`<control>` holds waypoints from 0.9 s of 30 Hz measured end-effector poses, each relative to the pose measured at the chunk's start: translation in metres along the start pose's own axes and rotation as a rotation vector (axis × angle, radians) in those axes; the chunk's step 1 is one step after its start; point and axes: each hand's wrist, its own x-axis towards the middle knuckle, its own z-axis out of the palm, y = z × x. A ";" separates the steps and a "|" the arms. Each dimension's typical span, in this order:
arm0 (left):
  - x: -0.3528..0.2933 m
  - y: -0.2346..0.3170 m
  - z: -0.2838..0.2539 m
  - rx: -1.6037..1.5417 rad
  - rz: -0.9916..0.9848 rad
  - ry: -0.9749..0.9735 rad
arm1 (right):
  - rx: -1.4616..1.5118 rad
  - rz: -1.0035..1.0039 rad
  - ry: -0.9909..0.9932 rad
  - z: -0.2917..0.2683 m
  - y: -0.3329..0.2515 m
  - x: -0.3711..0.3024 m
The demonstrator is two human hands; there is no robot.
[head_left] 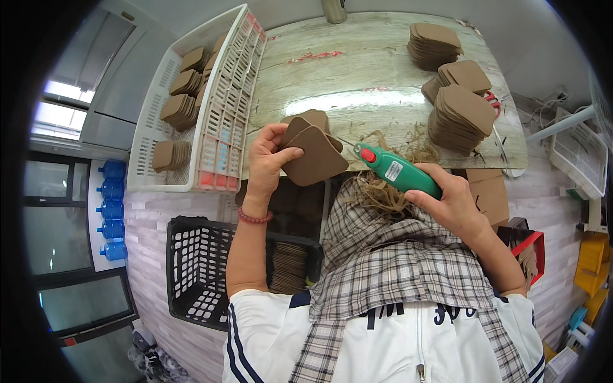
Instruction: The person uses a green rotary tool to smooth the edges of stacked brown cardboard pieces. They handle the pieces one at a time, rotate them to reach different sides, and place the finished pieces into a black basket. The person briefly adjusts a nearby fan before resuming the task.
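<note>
My left hand (265, 156) pinches brown rounded-square pieces (314, 159) between thumb and fingers, at the table's near edge. At least two of them overlap, fanned apart; a small brown stack (313, 117) lies just behind them. My right hand (450, 201) is wrapped round a green handheld tool (399, 171) with a red button and a pale label. Its narrow tip points left toward the held pieces, with a gap between. Thin brown strips (424, 152) lie on the table beside the tool, and more strips (382, 195) rest on my checked apron below it.
Several brown stacks (461, 118) stand on the table's right side, with red-handled scissors (491, 101) beside them. A white crate (220, 127) with more stacks is at the left. Below my left arm is a black crate (198, 262). A cardboard box (488, 195) stands at the right.
</note>
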 end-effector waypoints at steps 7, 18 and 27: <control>-0.002 0.003 0.014 -0.012 -0.027 -0.030 | 0.044 0.001 -0.002 0.002 0.003 -0.004; -0.009 -0.010 0.025 -0.117 -0.039 -0.059 | 0.174 0.065 -0.038 0.002 -0.002 0.002; 0.004 -0.015 -0.006 -0.040 -0.087 0.014 | 0.275 0.188 -0.003 -0.006 0.019 -0.004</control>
